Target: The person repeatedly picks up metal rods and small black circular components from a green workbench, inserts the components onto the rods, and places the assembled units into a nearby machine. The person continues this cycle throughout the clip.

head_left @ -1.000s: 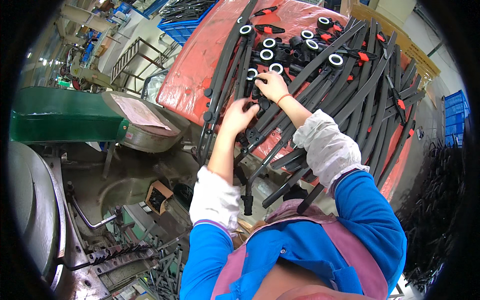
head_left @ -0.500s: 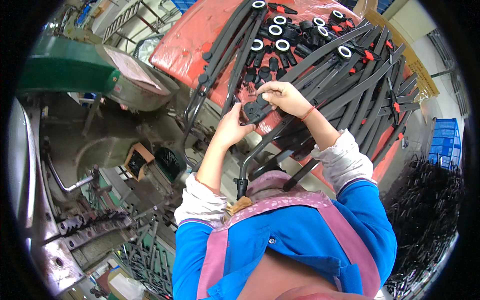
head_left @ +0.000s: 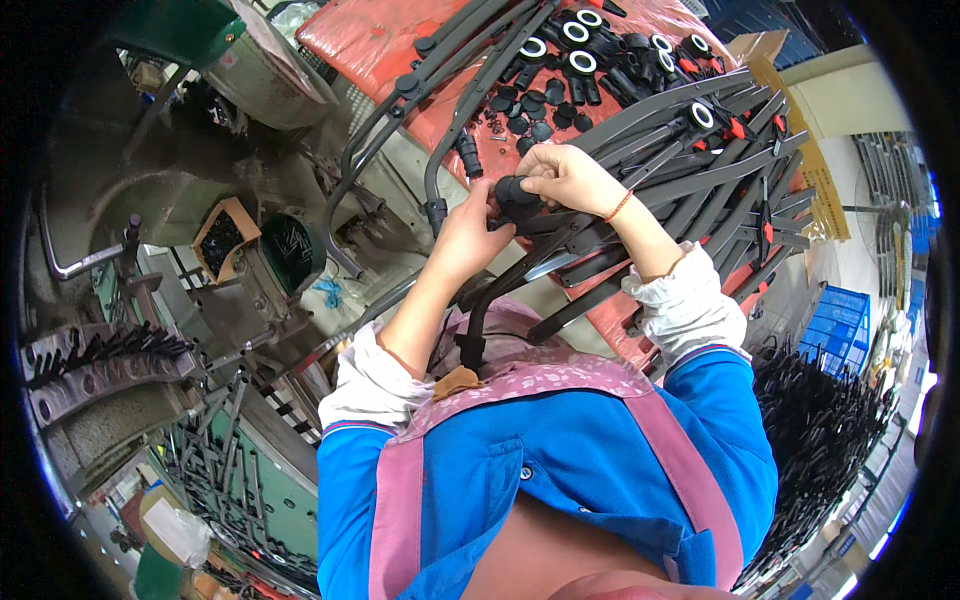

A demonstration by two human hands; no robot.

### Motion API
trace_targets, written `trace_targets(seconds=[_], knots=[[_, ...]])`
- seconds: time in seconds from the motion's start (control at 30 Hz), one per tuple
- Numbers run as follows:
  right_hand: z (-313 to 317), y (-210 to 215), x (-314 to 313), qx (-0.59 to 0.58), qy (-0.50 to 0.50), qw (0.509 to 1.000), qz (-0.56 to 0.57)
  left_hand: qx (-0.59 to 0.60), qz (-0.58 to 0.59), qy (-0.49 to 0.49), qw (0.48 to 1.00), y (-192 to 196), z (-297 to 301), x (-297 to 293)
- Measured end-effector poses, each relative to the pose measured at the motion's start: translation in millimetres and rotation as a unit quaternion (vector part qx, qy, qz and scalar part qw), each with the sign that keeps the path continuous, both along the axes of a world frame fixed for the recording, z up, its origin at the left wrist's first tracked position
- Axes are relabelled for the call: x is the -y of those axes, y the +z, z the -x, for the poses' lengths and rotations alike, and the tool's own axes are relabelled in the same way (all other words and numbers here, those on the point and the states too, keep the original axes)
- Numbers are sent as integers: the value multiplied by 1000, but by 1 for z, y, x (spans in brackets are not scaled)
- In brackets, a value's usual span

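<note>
Between my hands is a black plastic joint (head_left: 516, 205) with rounded faces, on a dark frame tube. My left hand (head_left: 468, 235) grips its left side, fingers partly hidden behind it. Bent over it from the right, my right hand (head_left: 572, 182) presses thumb and fingers on a round black cap (head_left: 512, 188) at the joint's face. Just beyond, loose black round caps (head_left: 541, 131) and small screws lie on the red plastic-covered table (head_left: 365, 45). A bent dark tube (head_left: 484, 300) runs from near the joint down against my apron.
Grey-black frame tubes (head_left: 690, 190) with red parts pile up on the right. White-ringed black fittings (head_left: 582, 63) stand at the back. A machine (head_left: 265, 85), a carton of small black parts (head_left: 225, 238) and a green bin (head_left: 290, 248) are left. Blue crates (head_left: 838, 325) stand far right.
The view has shifted, showing more loose caps. My right fingers have moved from holding the cap at the joint's upper edge to pressing over its face. My left hand still grips the joint.
</note>
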State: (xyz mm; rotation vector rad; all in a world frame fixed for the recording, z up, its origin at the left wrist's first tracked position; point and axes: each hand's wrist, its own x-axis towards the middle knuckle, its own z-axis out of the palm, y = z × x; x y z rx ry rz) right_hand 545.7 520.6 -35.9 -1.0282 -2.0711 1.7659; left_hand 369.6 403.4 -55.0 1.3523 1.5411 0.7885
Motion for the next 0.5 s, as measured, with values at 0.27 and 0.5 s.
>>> trace_targets(seconds=[0.27,0.5], knots=[[7,10,2,4,26,999,-27,-52,-4,10,999,8,-4,7],[14,12,3,41,86,991,-95,-32,-15,24,999,9,-7,14]])
